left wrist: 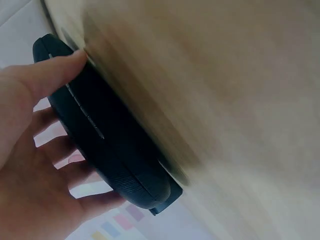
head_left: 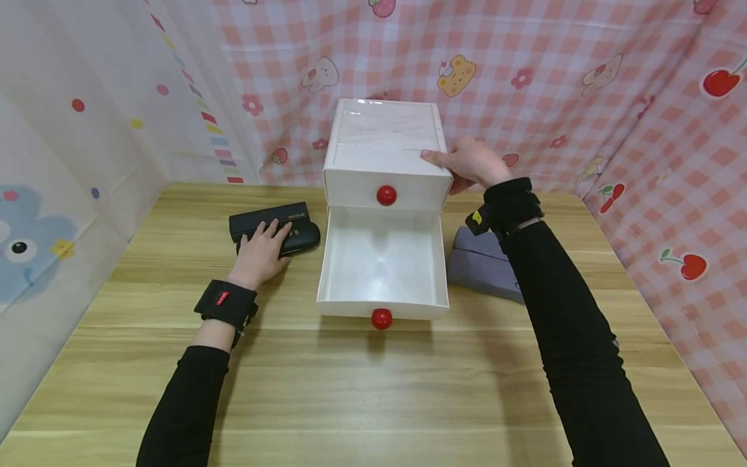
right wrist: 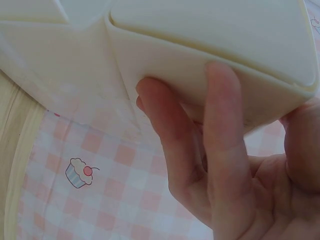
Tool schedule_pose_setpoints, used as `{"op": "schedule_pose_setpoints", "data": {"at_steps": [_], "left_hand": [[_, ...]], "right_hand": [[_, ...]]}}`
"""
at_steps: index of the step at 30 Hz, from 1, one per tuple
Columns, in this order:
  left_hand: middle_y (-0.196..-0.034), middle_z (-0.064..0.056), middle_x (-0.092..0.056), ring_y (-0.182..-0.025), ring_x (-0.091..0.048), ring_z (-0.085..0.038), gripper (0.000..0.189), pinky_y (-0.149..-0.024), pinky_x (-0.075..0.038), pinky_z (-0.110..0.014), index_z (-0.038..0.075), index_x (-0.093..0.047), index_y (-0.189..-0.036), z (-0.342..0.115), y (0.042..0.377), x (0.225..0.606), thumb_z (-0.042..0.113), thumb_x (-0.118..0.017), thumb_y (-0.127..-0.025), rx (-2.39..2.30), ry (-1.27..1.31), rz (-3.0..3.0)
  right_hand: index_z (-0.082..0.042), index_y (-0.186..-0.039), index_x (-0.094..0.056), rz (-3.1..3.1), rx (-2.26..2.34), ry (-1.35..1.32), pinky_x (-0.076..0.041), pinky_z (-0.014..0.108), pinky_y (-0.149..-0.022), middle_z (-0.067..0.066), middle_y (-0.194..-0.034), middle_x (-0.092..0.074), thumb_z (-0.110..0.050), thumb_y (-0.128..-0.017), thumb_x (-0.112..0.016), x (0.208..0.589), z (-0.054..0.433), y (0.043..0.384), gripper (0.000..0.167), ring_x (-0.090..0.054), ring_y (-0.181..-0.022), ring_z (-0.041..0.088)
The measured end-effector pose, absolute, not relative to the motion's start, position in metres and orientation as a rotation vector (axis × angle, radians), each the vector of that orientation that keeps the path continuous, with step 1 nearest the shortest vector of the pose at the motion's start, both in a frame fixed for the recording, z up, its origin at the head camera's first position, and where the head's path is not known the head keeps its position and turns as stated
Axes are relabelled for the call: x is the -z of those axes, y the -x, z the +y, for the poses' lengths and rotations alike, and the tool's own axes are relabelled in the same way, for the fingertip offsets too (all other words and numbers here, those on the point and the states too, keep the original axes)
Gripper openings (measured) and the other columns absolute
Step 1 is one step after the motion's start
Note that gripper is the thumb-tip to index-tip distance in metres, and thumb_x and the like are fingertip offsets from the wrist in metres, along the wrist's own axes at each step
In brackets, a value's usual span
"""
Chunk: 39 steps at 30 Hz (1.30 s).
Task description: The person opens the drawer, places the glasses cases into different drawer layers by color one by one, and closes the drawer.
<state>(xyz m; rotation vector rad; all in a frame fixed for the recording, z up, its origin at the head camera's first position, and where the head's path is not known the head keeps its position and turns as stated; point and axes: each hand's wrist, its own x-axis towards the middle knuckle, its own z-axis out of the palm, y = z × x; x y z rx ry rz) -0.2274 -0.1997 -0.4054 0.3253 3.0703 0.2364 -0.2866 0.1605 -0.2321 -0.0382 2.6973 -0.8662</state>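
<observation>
A white two-drawer box stands at the back of the table, its lower drawer pulled out with a bare interior and its upper drawer closed. My right hand holds the box's right front corner, thumb on top and fingers against the side. To the left, my left hand lies over a rounded black glasses case. In the left wrist view its thumb is on one side of that case, with the fingers across the other. Right behind lies a long black case with gold lettering.
On the right, a grey glasses case lies on the wooden table, partly covered by the right forearm. A pink checked curtain hangs close behind the box, and a white one hangs on the left.
</observation>
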Motion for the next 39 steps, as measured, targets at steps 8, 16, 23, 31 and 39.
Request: {"op": "schedule_pose_setpoints", "data": {"at_steps": [8, 16, 23, 31, 39], "left_hand": [[-0.151, -0.025, -0.031, -0.138, -0.029, -0.047, 0.072, -0.101, -0.030, -0.072, 0.009, -0.029, -0.149, -0.1966, 0.2258, 0.4054, 0.017, -0.066, -0.088, -0.135, -0.321, 3.074], [-0.141, -0.027, -0.045, -0.125, -0.045, -0.049, 0.068, -0.090, -0.041, -0.069, 0.008, -0.040, -0.144, -0.1938, 0.2234, 0.4042, 0.016, -0.072, -0.084, -0.098, -0.357, 3.171], [-0.137, -0.026, -0.048, -0.121, -0.047, -0.050, 0.068, -0.088, -0.041, -0.070, 0.009, -0.046, -0.140, -0.1949, 0.2228, 0.4050, 0.014, -0.076, -0.080, -0.206, -0.355, 3.185], [-0.135, -0.025, -0.050, -0.120, -0.047, -0.050, 0.069, -0.087, -0.041, -0.071, 0.011, -0.047, -0.140, -0.1935, 0.2219, 0.4032, 0.013, -0.077, -0.078, -0.240, -0.348, 3.172], [-0.133, -0.025, -0.053, -0.118, -0.048, -0.050, 0.067, -0.085, -0.041, -0.071, 0.010, -0.051, -0.137, -0.1908, 0.2185, 0.4006, 0.011, -0.079, -0.075, -0.291, -0.353, 3.194]], "right_hand": [[0.001, -0.124, -0.054, 2.695, 0.871, 0.043, -0.058, 0.028, -0.063, 0.015, -0.101, -0.066, -0.059, -0.088, -0.052, 0.2328, 0.1611, 0.2877, 0.069, -0.066, -0.060, 0.010], [0.001, -0.123, -0.054, 2.698, 0.879, 0.042, -0.057, 0.027, -0.060, 0.011, -0.092, -0.066, -0.058, -0.089, -0.052, 0.2311, 0.1613, 0.2872, 0.068, -0.064, -0.057, 0.011], [0.001, -0.122, -0.054, 2.691, 0.893, 0.026, -0.057, 0.027, -0.061, 0.011, -0.093, -0.065, -0.058, -0.088, -0.053, 0.2319, 0.1609, 0.2868, 0.068, -0.064, -0.058, 0.012], [0.001, -0.123, -0.054, 2.687, 0.909, 0.016, -0.057, 0.026, -0.060, 0.013, -0.098, -0.066, -0.058, -0.088, -0.053, 0.2323, 0.1617, 0.2872, 0.069, -0.065, -0.059, 0.011], [0.002, -0.122, -0.053, 2.676, 0.923, 0.019, -0.057, 0.027, -0.060, 0.012, -0.094, -0.065, -0.057, -0.088, -0.053, 0.2333, 0.1615, 0.2882, 0.068, -0.065, -0.059, 0.011]]}}
